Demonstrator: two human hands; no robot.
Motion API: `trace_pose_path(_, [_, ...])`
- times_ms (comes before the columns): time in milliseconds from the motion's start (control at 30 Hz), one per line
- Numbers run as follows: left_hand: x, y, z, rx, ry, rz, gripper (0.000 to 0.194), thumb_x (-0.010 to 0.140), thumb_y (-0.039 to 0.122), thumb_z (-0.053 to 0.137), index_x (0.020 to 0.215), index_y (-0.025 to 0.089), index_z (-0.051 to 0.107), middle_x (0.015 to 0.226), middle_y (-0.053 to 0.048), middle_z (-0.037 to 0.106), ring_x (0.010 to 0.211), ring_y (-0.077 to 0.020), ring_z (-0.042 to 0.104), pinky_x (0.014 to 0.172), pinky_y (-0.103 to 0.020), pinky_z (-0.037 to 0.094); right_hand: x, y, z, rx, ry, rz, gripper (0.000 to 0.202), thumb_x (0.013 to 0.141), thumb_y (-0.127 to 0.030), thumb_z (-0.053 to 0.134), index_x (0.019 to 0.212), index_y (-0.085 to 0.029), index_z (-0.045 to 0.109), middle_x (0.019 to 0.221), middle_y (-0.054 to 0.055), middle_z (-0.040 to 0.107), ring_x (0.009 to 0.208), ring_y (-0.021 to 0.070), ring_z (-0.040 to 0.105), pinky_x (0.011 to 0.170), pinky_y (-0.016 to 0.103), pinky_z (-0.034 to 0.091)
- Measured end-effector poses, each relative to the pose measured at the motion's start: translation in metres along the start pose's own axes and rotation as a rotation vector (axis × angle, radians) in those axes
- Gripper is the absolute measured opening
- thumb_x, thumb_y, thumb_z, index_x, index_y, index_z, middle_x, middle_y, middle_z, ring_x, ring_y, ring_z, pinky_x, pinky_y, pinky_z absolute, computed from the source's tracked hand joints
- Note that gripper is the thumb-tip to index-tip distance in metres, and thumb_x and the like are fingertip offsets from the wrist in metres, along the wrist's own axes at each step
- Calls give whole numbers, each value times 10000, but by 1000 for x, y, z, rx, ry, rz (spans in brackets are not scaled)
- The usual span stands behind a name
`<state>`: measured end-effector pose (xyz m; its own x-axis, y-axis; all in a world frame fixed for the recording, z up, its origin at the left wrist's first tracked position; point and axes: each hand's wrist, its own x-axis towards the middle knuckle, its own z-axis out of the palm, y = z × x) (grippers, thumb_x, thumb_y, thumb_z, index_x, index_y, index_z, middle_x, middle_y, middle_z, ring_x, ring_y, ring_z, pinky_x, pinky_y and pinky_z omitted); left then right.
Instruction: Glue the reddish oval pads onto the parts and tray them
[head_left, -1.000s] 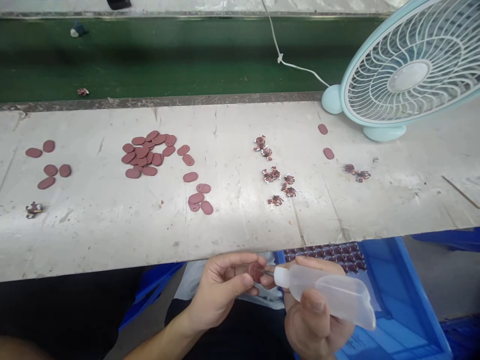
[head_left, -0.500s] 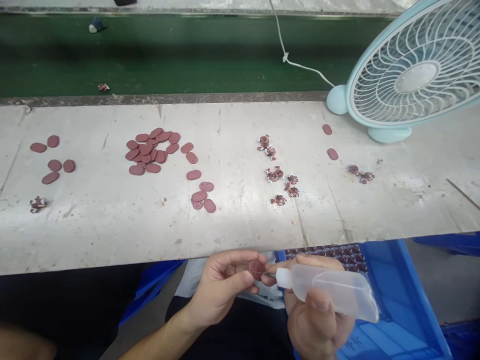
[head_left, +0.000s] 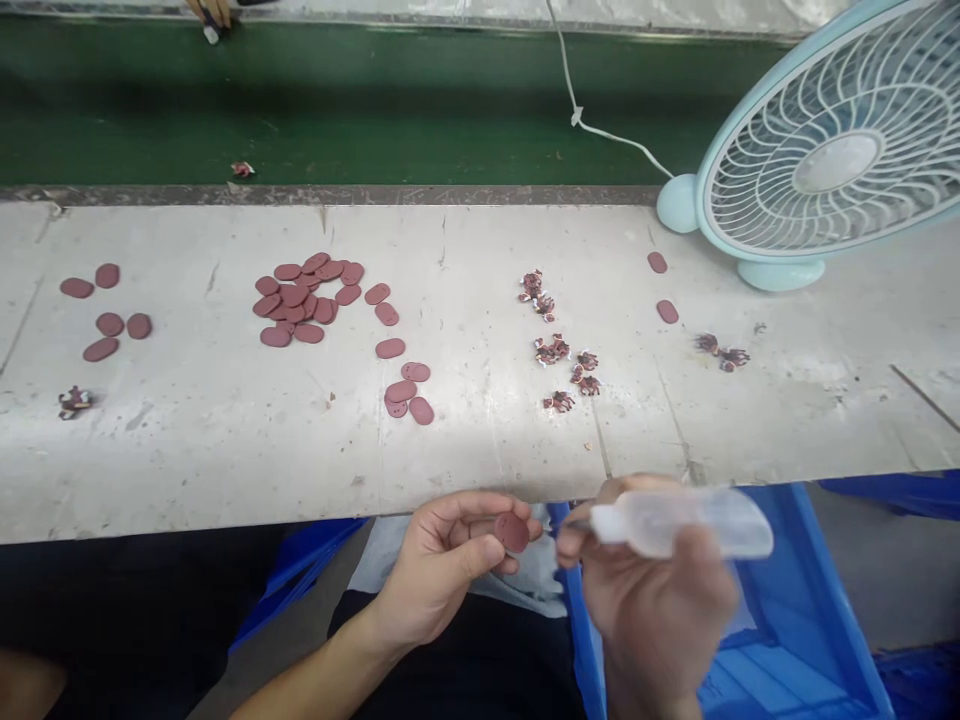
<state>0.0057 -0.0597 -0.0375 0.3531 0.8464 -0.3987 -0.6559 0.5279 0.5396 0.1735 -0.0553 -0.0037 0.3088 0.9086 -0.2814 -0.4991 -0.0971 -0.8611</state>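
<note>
Between the thumb and fingers of my left hand (head_left: pixel 442 575) is a reddish-brown oval disc (head_left: pixel 511 533), its flat face showing small dark marks. Just to the right, my right hand (head_left: pixel 660 600) grips a translucent white squeeze bottle (head_left: pixel 686 522), lying nearly level. Its tip points left and is blurred by motion, apart from the disc. Beyond my hands, on the worktable (head_left: pixel 465 440), lies a pile of similar oval discs (head_left: pixel 307 300). Several small brown-and-white figures (head_left: pixel 553 349) sit to the right of the pile.
A light blue fan (head_left: pixel 832 160) stands at the back right, its white cable (head_left: pixel 615 135) crossing the green belt (head_left: pixel 450 110). Below the table edge is a blue crate (head_left: pixel 832 600). Another person's hand (head_left: pixel 211 14) shows at the far edge, holding something small.
My right hand has drawn the bottle away from the disc, up and to the right. The left hand keeps its disc. Across the belt, another person's hand now shows; a small piece on the belt has shifted right.
</note>
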Motion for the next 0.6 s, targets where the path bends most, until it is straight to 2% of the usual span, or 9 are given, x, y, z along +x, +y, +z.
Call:
trace_pose_path(100, [0,2,0,-25,2,15,208,826,140,783,1012,233,779,1152,-56,786,1063,-214,745,736,-160,589,47,-18,-20,575,26,282,311,837,-381,644,1068,-173,651,700,18,619,558,153,654,399,206,560])
trace_pose_path(200, [0,6,-2,-27,16,40,185,842,146,767,1012,217,769,1095,-67,790,1056,-226,744,748,-184,596,94,-23,-50,1364,181,560,410,840,-245,649,1242,-221,571,722,-20,542,550,117,602,303,109,484])
trace_pose_path(300, [0,11,-7,-31,33,50,186,845,172,761,1027,212,759,1055,-74,781,998,-261,759,671,-221,617,116,-19,-67,2160,254,524,447,862,-40,603,1231,-292,596,773,-32,554,590,86,597,329,38,481])
trace_pose_path(367, [0,15,-11,-32,39,74,195,840,189,764,1033,214,754,1083,-81,771,924,-253,770,590,-216,608,113,-18,-67,2442,116,488,525,848,47,584,1225,-318,606,833,-31,572,637,75,609,395,28,523])
trace_pose_path(400, [0,17,-14,-29,46,93,198,838,193,765,1035,215,754,1099,-86,767,896,-241,769,563,-207,598,107,-18,-64,2397,0,509,529,824,50,615,1206,-316,614,812,-37,564,608,75,596,378,35,513])
trace_pose_path(433, [0,20,-17,-22,56,113,198,839,197,764,1035,216,753,1112,-90,764,878,-229,767,552,-201,589,100,-20,-58,2210,-112,529,508,797,15,674,1186,-306,620,775,-45,546,560,76,570,344,48,490])
trace_pose_path(467, [1,22,-20,-16,68,132,196,838,200,765,1033,215,754,1120,-94,762,871,-221,763,555,-200,585,92,-22,-50,1903,-205,525,463,774,-54,734,1161,-283,625,735,-53,525,508,73,536,312,69,463])
trace_pose_path(533, [2,28,-25,-9,91,172,192,834,212,770,1026,209,757,1138,-105,759,875,-222,759,568,-207,582,83,-25,-21,1064,-350,394,298,792,-261,767,1059,-239,636,667,-70,490,427,62,463,283,118,418])
trace_pose_path(600, [2,34,-30,-20,111,206,179,834,236,772,1010,204,759,1151,-115,759,877,-232,760,564,-214,574,84,-25,23,193,-444,139,199,895,-415,643,956,-225,632,616,-74,488,404,71,447,312,169,416])
